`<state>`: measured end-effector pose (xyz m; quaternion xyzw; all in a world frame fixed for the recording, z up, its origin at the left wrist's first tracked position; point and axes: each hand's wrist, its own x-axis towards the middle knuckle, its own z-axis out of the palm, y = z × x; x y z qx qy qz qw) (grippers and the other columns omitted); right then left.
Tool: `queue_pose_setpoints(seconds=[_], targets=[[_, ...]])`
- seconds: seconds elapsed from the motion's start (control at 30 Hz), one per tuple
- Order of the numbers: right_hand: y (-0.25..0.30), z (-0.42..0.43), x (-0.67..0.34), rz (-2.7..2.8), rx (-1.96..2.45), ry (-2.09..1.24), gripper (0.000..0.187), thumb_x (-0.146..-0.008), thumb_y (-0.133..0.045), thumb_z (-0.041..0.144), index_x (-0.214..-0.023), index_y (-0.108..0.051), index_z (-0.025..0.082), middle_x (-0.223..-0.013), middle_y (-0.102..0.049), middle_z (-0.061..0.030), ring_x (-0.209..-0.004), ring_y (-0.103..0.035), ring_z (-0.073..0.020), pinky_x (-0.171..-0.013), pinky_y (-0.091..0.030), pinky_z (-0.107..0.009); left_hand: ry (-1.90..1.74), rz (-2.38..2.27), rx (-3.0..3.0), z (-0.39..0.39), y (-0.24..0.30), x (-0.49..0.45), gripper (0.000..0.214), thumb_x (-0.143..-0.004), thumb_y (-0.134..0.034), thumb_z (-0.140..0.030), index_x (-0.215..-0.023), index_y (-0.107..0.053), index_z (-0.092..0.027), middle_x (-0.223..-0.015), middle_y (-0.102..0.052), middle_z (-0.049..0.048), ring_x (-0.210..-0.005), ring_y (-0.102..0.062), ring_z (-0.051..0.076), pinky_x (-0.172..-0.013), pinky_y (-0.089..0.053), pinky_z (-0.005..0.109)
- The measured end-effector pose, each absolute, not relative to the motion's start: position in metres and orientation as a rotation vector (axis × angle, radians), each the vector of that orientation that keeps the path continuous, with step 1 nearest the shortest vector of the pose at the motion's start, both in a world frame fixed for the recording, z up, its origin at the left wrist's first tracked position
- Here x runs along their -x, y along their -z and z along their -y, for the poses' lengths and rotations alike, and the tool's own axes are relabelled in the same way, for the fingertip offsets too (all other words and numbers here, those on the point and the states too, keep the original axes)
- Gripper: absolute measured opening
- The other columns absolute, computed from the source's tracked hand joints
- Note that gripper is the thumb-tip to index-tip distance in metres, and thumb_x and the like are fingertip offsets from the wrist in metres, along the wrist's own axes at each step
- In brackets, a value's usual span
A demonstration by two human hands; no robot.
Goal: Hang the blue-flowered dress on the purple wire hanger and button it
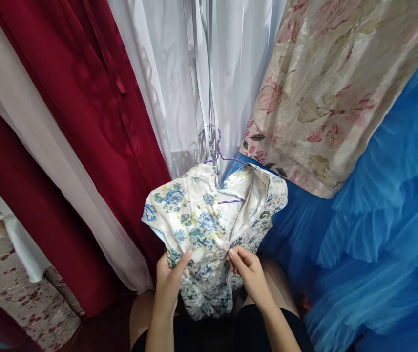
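A cream dress with blue and yellow flowers (201, 220) hangs in front of me on a purple wire hanger (220, 155). My left hand (170, 278) pinches its fabric at the lower left, thumb on top. My right hand (247, 271) grips the fabric at the lower right, near the open edge of the garment. Both hands are closed on the cloth, a little apart from each other. The lower part of the dress falls between my wrists.
Other clothes hang close around: a dark red dress (84, 122) and white sheer fabric (29, 127) on the left, a white satin garment (179, 73) behind, a beige floral piece (326, 83) and a blue tulle skirt (377, 234) on the right.
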<state>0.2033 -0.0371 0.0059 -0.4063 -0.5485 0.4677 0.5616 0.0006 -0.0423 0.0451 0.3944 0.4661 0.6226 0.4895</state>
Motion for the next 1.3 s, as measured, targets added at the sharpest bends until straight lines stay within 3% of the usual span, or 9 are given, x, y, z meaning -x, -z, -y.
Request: queue_pose_setpoints(seconds=[0.27,0.4,0.5,0.63,0.8,0.97,1.2,1.3], targets=[[-0.021,0.052,-0.216,1.445,1.055,-1.038,0.041,-0.1,-0.051,0.048,-0.075,-0.06,0.018,-0.064,-0.047,0.0019,-0.063,-0.044,-0.015,-0.061,-0.033,-0.027,-2.127,-1.447,-1.018,0.037,-0.03,-0.013,0.034,-0.079,-0.078,-0.032,-0.108,-0.063,-0.023,-0.113,-0.061,0.005,-0.107,-0.057,0.021,-0.091,-0.045,0.027],[-0.033,0.058,-0.212,1.523,1.026,-1.059,0.041,-0.102,-0.047,0.047,-0.073,-0.053,0.019,-0.064,-0.046,0.0027,-0.063,-0.044,-0.0143,-0.061,-0.034,-0.026,-1.741,-1.362,-1.541,0.05,-0.031,-0.04,0.012,-0.084,-0.07,-0.026,-0.095,-0.066,-0.022,-0.109,-0.06,0.0075,-0.105,-0.057,0.025,-0.088,-0.045,0.031],[-0.04,0.063,-0.213,1.546,1.044,-1.047,0.041,-0.102,-0.047,0.046,-0.071,-0.049,0.019,-0.065,-0.043,0.0034,-0.063,-0.04,-0.0136,-0.06,-0.032,-0.026,-1.423,-1.27,-1.662,0.057,-0.03,-0.054,0.014,-0.084,-0.069,-0.026,-0.098,-0.066,-0.023,-0.107,-0.062,0.0089,-0.106,-0.059,0.028,-0.086,-0.047,0.035],[-0.041,0.065,-0.216,1.56,1.069,-1.048,0.041,-0.102,-0.048,0.046,-0.073,-0.053,0.018,-0.065,-0.043,0.0033,-0.063,-0.039,-0.0133,-0.059,-0.03,-0.026,-1.263,-1.242,-1.687,0.06,-0.029,-0.058,0.014,-0.087,-0.066,-0.029,-0.099,-0.063,-0.023,-0.101,-0.065,0.0076,-0.101,-0.062,0.027,-0.088,-0.046,0.036],[-0.036,0.061,-0.21,1.531,1.021,-1.081,0.041,-0.101,-0.05,0.047,-0.075,-0.06,0.017,-0.065,-0.046,0.0027,-0.063,-0.041,-0.0135,-0.06,-0.031,-0.026,-1.267,-1.257,-1.69,0.058,-0.02,-0.064,0.006,-0.093,-0.058,-0.028,-0.091,-0.058,-0.021,-0.088,-0.066,0.0044,-0.086,-0.063,0.022,-0.079,-0.046,0.031],[-0.034,0.058,-0.206,1.447,0.996,-1.178,0.042,-0.099,-0.053,0.048,-0.074,-0.061,0.016,-0.059,-0.044,0.0038,-0.058,-0.038,-0.0116,-0.056,-0.028,-0.025,-1.363,-1.264,-1.744,0.055,-0.013,-0.069,0.013,-0.092,-0.057,-0.021,-0.08,-0.053,-0.02,-0.077,-0.059,0.0003,-0.076,-0.058,0.017,-0.073,-0.044,0.027],[-0.028,0.054,-0.205,0.971,0.922,-1.541,0.039,-0.089,-0.065,0.048,-0.07,-0.065,0.014,-0.045,-0.049,0.0028,-0.041,-0.034,-0.0072,-0.046,-0.02,-0.023,-1.302,-1.174,-1.851,0.058,-0.02,-0.071,0.019,-0.093,-0.051,-0.014,-0.075,-0.052,-0.019,-0.076,-0.055,-0.0002,-0.072,-0.056,0.014,-0.07,-0.043,0.024],[-0.031,0.052,-0.212,0.799,0.832,-1.669,0.034,-0.081,-0.072,0.043,-0.071,-0.068,0.012,-0.042,-0.044,0.0054,-0.037,-0.027,-0.0043,-0.042,-0.014,-0.022,-1.286,-1.183,-1.865,0.058,-0.019,-0.072,0.018,-0.092,-0.051,-0.014,-0.075,-0.052,-0.019,-0.077,-0.054,0.0004,-0.073,-0.057,0.015,-0.069,-0.043,0.024]])
